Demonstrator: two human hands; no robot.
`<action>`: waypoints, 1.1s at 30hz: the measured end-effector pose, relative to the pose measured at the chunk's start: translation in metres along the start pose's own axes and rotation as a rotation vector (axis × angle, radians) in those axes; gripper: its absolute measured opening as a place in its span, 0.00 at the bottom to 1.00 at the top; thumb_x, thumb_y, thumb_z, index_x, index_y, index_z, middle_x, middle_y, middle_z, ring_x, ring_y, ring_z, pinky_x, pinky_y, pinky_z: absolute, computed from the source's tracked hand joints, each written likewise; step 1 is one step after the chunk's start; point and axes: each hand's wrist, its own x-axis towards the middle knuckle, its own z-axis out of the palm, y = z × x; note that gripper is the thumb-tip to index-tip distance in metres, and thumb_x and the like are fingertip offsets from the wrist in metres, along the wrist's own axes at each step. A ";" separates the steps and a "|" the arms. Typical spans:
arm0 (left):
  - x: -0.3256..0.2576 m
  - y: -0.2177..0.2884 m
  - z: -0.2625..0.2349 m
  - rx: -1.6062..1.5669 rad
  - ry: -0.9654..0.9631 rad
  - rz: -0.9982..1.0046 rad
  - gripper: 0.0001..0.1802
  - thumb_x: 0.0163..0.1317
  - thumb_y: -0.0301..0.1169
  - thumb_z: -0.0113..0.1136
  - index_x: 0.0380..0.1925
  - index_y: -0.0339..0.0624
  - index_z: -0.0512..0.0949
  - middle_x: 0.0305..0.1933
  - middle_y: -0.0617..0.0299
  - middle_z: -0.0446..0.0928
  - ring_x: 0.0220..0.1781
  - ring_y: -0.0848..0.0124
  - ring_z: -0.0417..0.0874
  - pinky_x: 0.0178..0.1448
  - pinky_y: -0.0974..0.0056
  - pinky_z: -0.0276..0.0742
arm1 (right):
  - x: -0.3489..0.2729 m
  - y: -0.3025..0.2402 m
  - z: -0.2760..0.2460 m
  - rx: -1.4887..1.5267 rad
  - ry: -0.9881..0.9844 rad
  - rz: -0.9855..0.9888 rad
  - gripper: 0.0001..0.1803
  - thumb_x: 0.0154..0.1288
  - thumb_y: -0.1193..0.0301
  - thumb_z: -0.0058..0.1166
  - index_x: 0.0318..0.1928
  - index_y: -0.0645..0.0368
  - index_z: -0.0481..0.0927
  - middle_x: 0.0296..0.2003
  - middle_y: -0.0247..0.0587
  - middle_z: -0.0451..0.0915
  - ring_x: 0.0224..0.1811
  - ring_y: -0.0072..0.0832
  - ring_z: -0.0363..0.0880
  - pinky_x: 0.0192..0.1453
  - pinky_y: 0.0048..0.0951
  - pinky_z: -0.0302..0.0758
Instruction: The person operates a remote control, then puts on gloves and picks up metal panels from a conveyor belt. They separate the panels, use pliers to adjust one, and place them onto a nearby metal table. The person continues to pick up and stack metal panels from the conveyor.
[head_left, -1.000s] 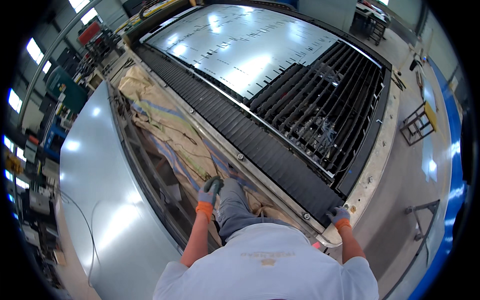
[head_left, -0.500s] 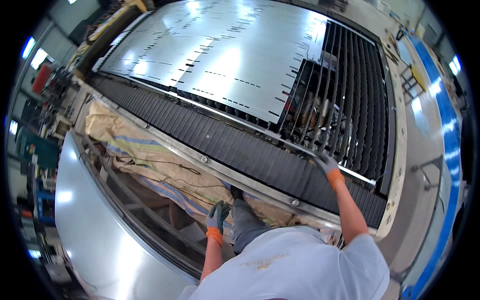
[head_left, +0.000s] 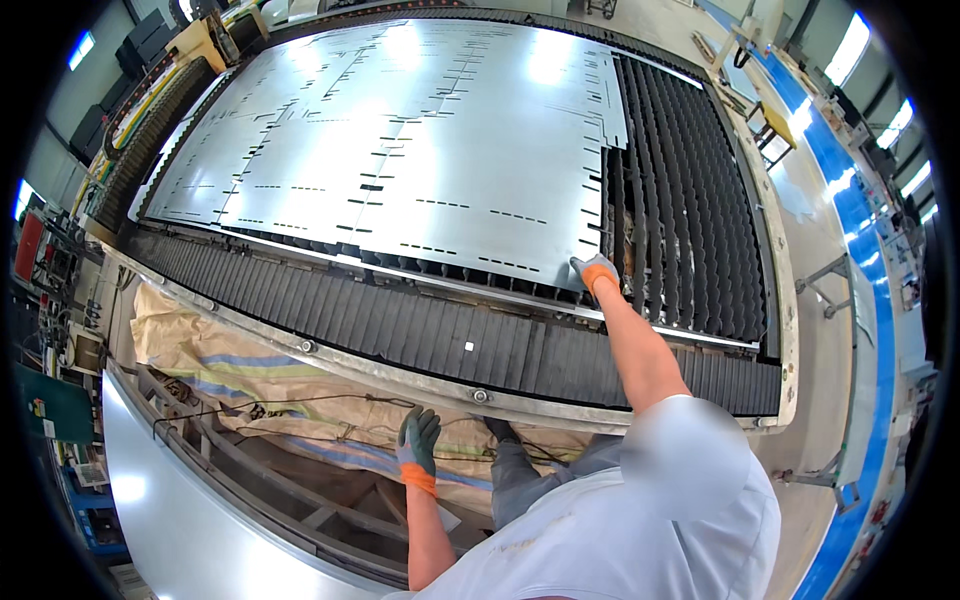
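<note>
A large shiny metal sheet (head_left: 480, 170), cut with rows of short slots, lies across the slatted bed of a cutting machine. At its near right corner is my right hand (head_left: 592, 270), in a grey glove with an orange cuff. The fingers are bent at the sheet's edge and seem to grip it; their tips are partly hidden. My left hand (head_left: 418, 440), gloved the same way, hangs over the gap in front of the machine. Its fingers are stretched out, with nothing visible in them.
Dark toothed slats (head_left: 690, 210) stand bare right of the sheet. A ribbed black cover (head_left: 420, 310) and a metal rail (head_left: 310, 346) run along the near side. Woven sacking (head_left: 240, 350) hangs below. Another metal sheet (head_left: 190, 500) lies at lower left. A yellow stool (head_left: 773, 128) stands beyond the right side.
My right hand has moved from the near rail, left and forward, to the sheet's corner. My left hand stays low, its fingers now straighter. The view has shifted with my body.
</note>
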 end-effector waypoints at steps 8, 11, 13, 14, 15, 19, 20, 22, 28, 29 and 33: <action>0.099 0.023 0.075 -0.132 -0.127 -0.102 0.37 0.76 0.57 0.47 0.73 0.42 0.64 0.73 0.47 0.69 0.74 0.55 0.70 0.75 0.49 0.69 | -0.023 0.041 -0.003 0.822 -0.468 0.036 0.46 0.59 0.36 0.65 0.66 0.59 0.77 0.56 0.45 0.82 0.54 0.40 0.82 0.54 0.46 0.80; 0.135 0.057 0.127 -0.252 -0.265 -0.202 0.44 0.71 0.65 0.49 0.73 0.43 0.65 0.73 0.49 0.69 0.74 0.55 0.69 0.76 0.48 0.66 | -0.119 0.012 -0.035 1.494 -0.652 -0.112 0.31 0.66 0.58 0.71 0.64 0.59 0.77 0.53 0.39 0.83 0.51 0.33 0.85 0.50 0.40 0.87; 0.154 0.068 0.163 -0.382 -0.312 -0.255 0.44 0.72 0.65 0.50 0.74 0.43 0.63 0.74 0.52 0.67 0.74 0.55 0.68 0.77 0.49 0.64 | -0.156 0.015 -0.044 1.436 -0.575 -0.126 0.32 0.65 0.60 0.72 0.64 0.62 0.76 0.54 0.41 0.83 0.52 0.33 0.85 0.52 0.39 0.87; 0.168 0.068 0.171 -0.462 -0.262 -0.234 0.42 0.74 0.62 0.50 0.76 0.44 0.62 0.76 0.54 0.66 0.76 0.56 0.66 0.78 0.51 0.62 | -0.177 0.010 -0.046 1.427 -0.562 -0.142 0.33 0.65 0.61 0.72 0.64 0.63 0.75 0.55 0.41 0.82 0.54 0.33 0.84 0.53 0.39 0.86; 0.161 0.073 0.193 -0.491 -0.382 -0.181 0.39 0.74 0.58 0.53 0.73 0.42 0.66 0.73 0.54 0.70 0.72 0.56 0.71 0.77 0.53 0.65 | -0.193 0.021 -0.041 1.460 -0.496 -0.153 0.32 0.66 0.61 0.71 0.64 0.63 0.75 0.55 0.42 0.82 0.54 0.32 0.84 0.54 0.38 0.86; 0.149 0.048 0.227 -0.465 -0.509 -0.069 0.25 0.77 0.37 0.54 0.69 0.38 0.70 0.68 0.55 0.76 0.67 0.58 0.77 0.74 0.50 0.72 | -0.252 0.062 -0.061 1.547 -0.390 -0.066 0.28 0.65 0.66 0.72 0.60 0.67 0.78 0.52 0.44 0.84 0.50 0.30 0.85 0.53 0.32 0.87; 0.143 0.041 0.229 -0.485 -0.485 -0.159 0.24 0.76 0.34 0.55 0.68 0.40 0.71 0.66 0.55 0.78 0.66 0.58 0.79 0.71 0.50 0.74 | -0.259 0.084 -0.061 1.534 -0.403 -0.002 0.27 0.66 0.66 0.71 0.60 0.67 0.78 0.52 0.44 0.84 0.50 0.29 0.85 0.54 0.31 0.86; 0.126 0.024 0.244 -0.348 -0.549 -0.122 0.24 0.74 0.33 0.59 0.67 0.42 0.71 0.62 0.56 0.79 0.63 0.58 0.80 0.68 0.50 0.78 | -0.277 0.126 -0.060 1.538 -0.360 -0.034 0.26 0.67 0.66 0.70 0.60 0.67 0.79 0.52 0.43 0.84 0.50 0.28 0.85 0.55 0.31 0.85; 0.089 -0.038 0.380 -0.080 -0.659 -0.232 0.20 0.69 0.29 0.66 0.58 0.36 0.76 0.52 0.54 0.83 0.54 0.59 0.84 0.63 0.51 0.82 | -0.313 0.266 -0.030 1.142 -0.292 -0.372 0.23 0.72 0.70 0.63 0.63 0.63 0.78 0.54 0.40 0.84 0.57 0.28 0.81 0.61 0.32 0.78; 0.091 -0.056 0.399 -0.020 -0.643 -0.297 0.20 0.69 0.29 0.66 0.58 0.36 0.76 0.51 0.53 0.83 0.52 0.58 0.85 0.60 0.48 0.83 | -0.323 0.266 -0.034 1.162 -0.232 -0.366 0.23 0.73 0.69 0.61 0.65 0.64 0.77 0.55 0.41 0.83 0.58 0.28 0.80 0.62 0.32 0.77; 0.082 -0.142 0.477 0.143 -0.717 -0.515 0.19 0.69 0.28 0.65 0.59 0.38 0.76 0.48 0.53 0.84 0.46 0.55 0.88 0.50 0.43 0.87 | -0.329 0.312 0.003 1.454 -0.143 -0.094 0.25 0.77 0.63 0.58 0.67 0.64 0.76 0.61 0.43 0.82 0.62 0.32 0.80 0.65 0.39 0.77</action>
